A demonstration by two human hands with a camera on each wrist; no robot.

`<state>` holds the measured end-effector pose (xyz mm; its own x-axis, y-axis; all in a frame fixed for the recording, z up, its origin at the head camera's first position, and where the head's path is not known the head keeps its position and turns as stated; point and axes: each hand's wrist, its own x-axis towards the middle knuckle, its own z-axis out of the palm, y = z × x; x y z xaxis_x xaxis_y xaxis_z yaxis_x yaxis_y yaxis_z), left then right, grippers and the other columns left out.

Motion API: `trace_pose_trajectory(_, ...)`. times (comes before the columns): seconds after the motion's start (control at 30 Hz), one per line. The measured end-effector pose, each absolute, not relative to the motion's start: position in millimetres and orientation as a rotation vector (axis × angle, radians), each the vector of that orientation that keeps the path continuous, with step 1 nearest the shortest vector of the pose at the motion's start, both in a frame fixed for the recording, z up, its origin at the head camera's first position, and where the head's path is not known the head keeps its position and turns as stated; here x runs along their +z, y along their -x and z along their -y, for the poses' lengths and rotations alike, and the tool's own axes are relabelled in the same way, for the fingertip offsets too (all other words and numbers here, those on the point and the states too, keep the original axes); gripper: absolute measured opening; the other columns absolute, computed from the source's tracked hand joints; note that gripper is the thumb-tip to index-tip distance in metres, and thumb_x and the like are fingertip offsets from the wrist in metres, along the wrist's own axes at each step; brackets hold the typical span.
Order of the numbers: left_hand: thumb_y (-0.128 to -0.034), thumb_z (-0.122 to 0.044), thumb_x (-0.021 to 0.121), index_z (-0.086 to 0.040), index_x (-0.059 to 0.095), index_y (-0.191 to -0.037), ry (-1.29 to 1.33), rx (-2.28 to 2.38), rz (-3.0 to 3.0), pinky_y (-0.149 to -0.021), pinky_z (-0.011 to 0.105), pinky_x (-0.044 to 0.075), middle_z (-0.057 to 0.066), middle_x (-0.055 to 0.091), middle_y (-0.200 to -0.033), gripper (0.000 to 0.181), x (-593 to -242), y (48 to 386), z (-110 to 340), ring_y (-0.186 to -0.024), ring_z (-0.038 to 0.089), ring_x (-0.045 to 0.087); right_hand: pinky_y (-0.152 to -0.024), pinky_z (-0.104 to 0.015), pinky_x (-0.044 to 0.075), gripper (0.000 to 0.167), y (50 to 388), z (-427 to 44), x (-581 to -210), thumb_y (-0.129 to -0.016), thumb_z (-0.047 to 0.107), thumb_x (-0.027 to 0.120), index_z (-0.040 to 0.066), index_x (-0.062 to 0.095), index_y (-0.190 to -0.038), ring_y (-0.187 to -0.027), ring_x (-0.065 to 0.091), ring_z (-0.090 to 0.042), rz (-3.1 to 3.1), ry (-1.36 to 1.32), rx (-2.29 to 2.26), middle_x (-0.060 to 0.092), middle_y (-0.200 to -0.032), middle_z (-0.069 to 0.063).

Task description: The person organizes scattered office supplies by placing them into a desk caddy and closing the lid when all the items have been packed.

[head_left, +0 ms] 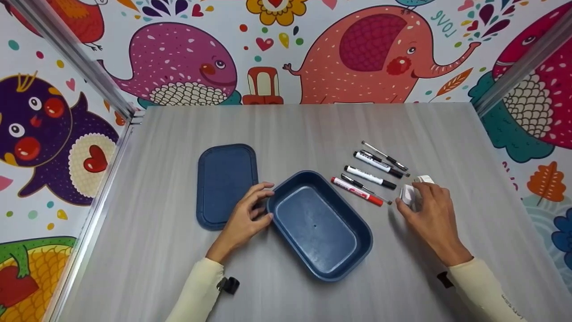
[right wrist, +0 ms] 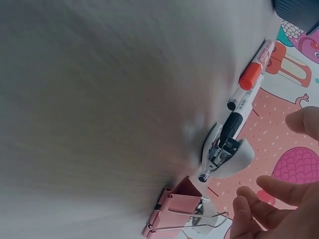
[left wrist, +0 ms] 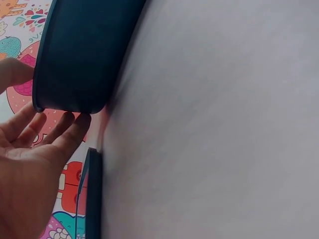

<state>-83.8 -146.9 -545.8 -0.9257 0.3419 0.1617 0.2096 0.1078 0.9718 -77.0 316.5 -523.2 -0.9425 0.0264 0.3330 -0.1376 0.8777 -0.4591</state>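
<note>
In the head view my left hand point(head_left: 245, 219) is at the left corner of a blue plastic box point(head_left: 315, 228), whose inside is bare. In the left wrist view its fingertips touch the outside of the box point(left wrist: 84, 59), with the thumb near the rim. My right hand point(head_left: 431, 212) hovers with spread fingers over a small white-shelled object point(head_left: 407, 195). The right wrist view shows the metal mechanism of this white-shelled object point(right wrist: 227, 154), apart from the fingers. Nearby are a pink binder clip point(right wrist: 172, 211) and a second white object point(head_left: 423, 180), partly hidden.
A blue lid point(head_left: 228, 183) lies left of the box. Right of the box are a red marker point(head_left: 357, 191), black-capped white markers point(head_left: 370, 177) and several slim pens point(head_left: 385, 155). Patterned walls and a metal frame point(head_left: 89, 192) border the grey table point(head_left: 295, 134).
</note>
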Motion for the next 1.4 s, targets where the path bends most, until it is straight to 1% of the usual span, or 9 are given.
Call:
trace_pose_trajectory(0.3,-0.0961,0.006,0.077,0.000,0.065,-0.147,-0.552,1.957,-2.278,-0.103,0.046,0.054,0.011,0.053,-0.162,0.052,-547.3,82.3,146.1,-0.146,0.033,0.053,-0.087,-0.060,0.042,0.051,79.0,-318.2,-528.3,-0.090,0.017,0.088,-0.012,0.067,-0.127,-0.111,0.053,-0.050,2.730,-0.042,0.707,0.064,-0.128,-0.035)
trace_pose_trajectory(0.5,-0.0963,0.008,0.075,0.000,0.061,-0.152,-0.527,1.974,-2.250,-0.103,0.043,0.055,0.017,0.052,-0.161,0.058,-545.3,81.7,145.1,-0.146,0.032,0.052,-0.079,-0.055,0.041,0.048,80.3,-319.1,-531.7,-0.088,0.017,0.088,-0.015,0.069,-0.120,-0.100,0.054,-0.050,2.709,-0.042,0.693,0.066,-0.117,-0.036)
trace_pose_trajectory(0.57,-0.0964,0.008,0.074,0.000,0.061,-0.152,-0.527,1.972,-2.250,-0.103,0.042,0.055,0.019,0.052,-0.161,0.058,-545.0,81.7,145.1,-0.145,0.031,0.052,-0.078,-0.054,0.040,0.048,80.4,-319.4,-532.6,-0.088,0.016,0.088,-0.015,0.069,-0.119,-0.099,0.054,-0.050,2.711,-0.034,0.689,0.066,-0.116,-0.037)
trace_pose_trajectory(0.8,-0.0951,0.009,0.076,0.001,0.062,-0.150,-0.532,1.987,-2.249,-0.104,0.041,0.056,0.017,0.053,-0.160,0.057,-544.1,81.7,145.1,-0.145,0.032,0.052,-0.078,-0.054,0.039,0.048,81.8,-319.7,-534.6,-0.088,0.016,0.088,-0.015,0.069,-0.119,-0.098,0.054,-0.049,2.718,-0.024,0.684,0.067,-0.113,-0.036)
trace_pose_trajectory(1.0,-0.0952,0.009,0.076,0.004,0.064,-0.145,-0.531,1.985,-2.250,-0.103,0.041,0.056,0.013,0.055,-0.159,0.052,-544.5,81.3,145.0,-0.144,0.032,0.053,-0.079,-0.058,0.039,0.045,83.6,-320.2,-536.3,-0.088,0.018,0.088,-0.014,0.070,-0.115,-0.096,0.055,-0.050,2.708,-0.015,0.653,0.069,-0.110,-0.035)
trace_pose_trajectory(1.2,-0.0955,0.009,0.076,0.005,0.064,-0.145,-0.527,1.988,-2.249,-0.103,0.038,0.056,0.012,0.055,-0.158,0.051,-543.4,81.3,144.8,-0.145,0.031,0.053,-0.075,-0.056,0.039,0.043,84.4,-320.0,-537.4,-0.088,0.021,0.089,-0.011,0.073,-0.111,-0.094,0.056,-0.047,2.719,0.011,0.609,0.072,-0.107,-0.032)
trace_pose_trajectory(1.4,-0.0962,0.007,0.076,0.002,0.063,-0.147,-0.505,1.968,-2.257,-0.105,0.041,0.055,0.011,0.055,-0.159,0.053,-542.6,81.7,144.8,-0.146,0.030,0.052,-0.074,-0.060,0.040,0.043,85.6,-320.6,-539.2,-0.087,0.023,0.089,-0.010,0.074,-0.110,-0.092,0.057,-0.048,2.705,0.019,0.615,0.074,-0.100,-0.029)
